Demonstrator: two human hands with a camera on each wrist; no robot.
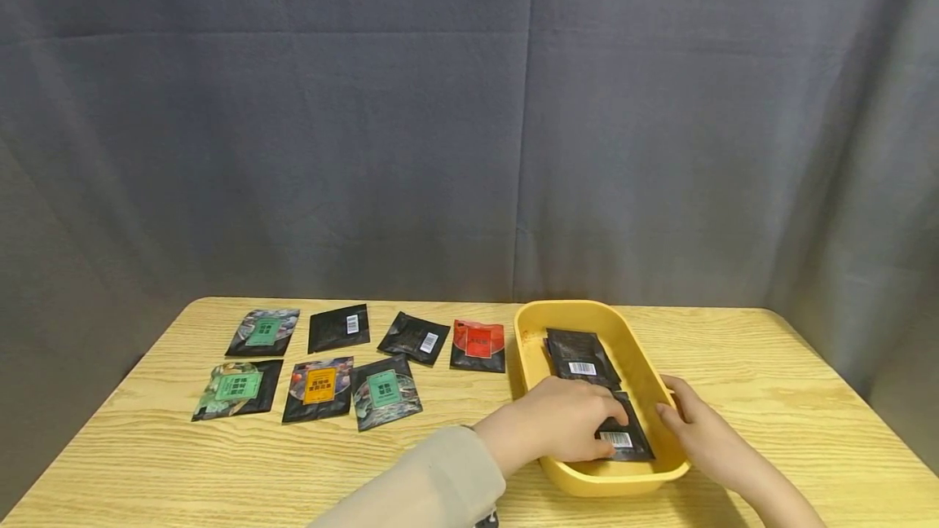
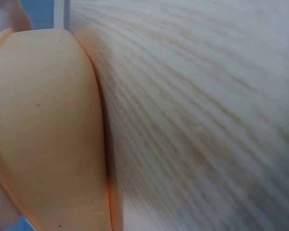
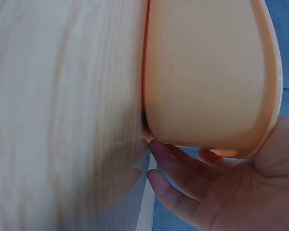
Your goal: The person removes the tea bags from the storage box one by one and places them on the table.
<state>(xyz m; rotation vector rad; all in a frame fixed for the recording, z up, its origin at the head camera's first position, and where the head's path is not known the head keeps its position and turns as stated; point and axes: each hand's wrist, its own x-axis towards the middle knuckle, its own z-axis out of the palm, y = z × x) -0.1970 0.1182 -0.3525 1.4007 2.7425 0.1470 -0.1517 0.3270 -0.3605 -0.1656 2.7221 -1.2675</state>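
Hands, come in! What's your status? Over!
Right hand grips yellow oblong plastic tub. Left hand on flat black barcoded packet inside, grip unclear. Nothing visibly in the way.

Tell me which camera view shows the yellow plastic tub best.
The head view: the yellow plastic tub shows its rim, inside and black sachets, though the left hand covers part of it. The left wrist view shows only outer wall and some rim; the right wrist view likewise, with the right hand alongside.

The tub [image 1: 609,486] stands on the table [image 1: 778,373] with packets [image 1: 579,353] inside; loose packets [image 1: 319,389] lie on the table at the tub's nine o'clock, the curtain [image 1: 411,145] behind at twelve.
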